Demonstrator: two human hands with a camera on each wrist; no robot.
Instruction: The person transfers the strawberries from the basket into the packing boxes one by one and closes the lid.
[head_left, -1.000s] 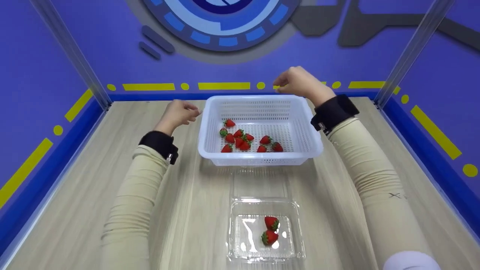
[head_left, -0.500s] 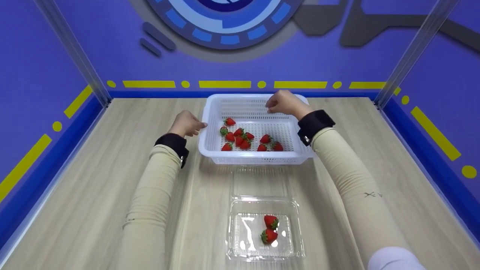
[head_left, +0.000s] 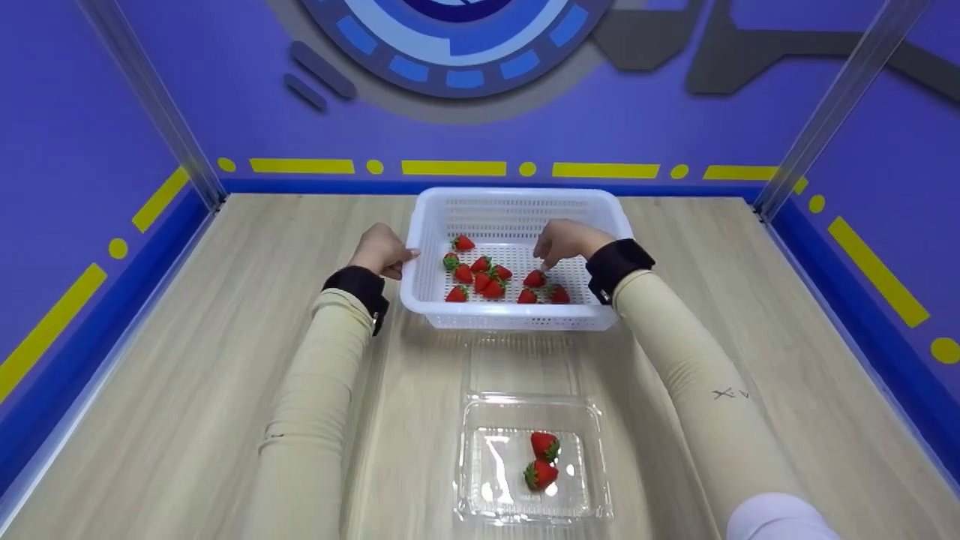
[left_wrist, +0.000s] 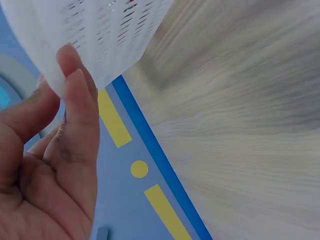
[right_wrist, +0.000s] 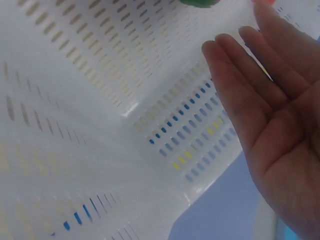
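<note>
My left hand [head_left: 381, 249] pinches the left rim of a white perforated plastic basket [head_left: 510, 308]; the left wrist view shows the basket's edge [left_wrist: 37, 60] between thumb and fingers. Inside the basket, several red strawberries [head_left: 482, 283] with green leaves lie on the floor, mostly toward the left. My right hand [head_left: 568, 241] reaches down into the basket, its fingertips just above a strawberry [head_left: 534, 279] on the right side. In the right wrist view the fingers of that hand [right_wrist: 280, 95] are nearly straight, and only bits of strawberry show at the top edge.
A clear plastic clamshell box [head_left: 469, 450] stands unfolded in front of the basket, with two strawberries [head_left: 541, 475] inside. Its transparent lid [head_left: 523, 364] lies flat toward the basket. Blue printed panels [head_left: 480, 135] wall in the wooden table [head_left: 187, 337] at the back and sides.
My right hand has come down from above the back right rim into the basket, over a strawberry. The left hand has moved right onto the basket's left rim and taken hold of it.
</note>
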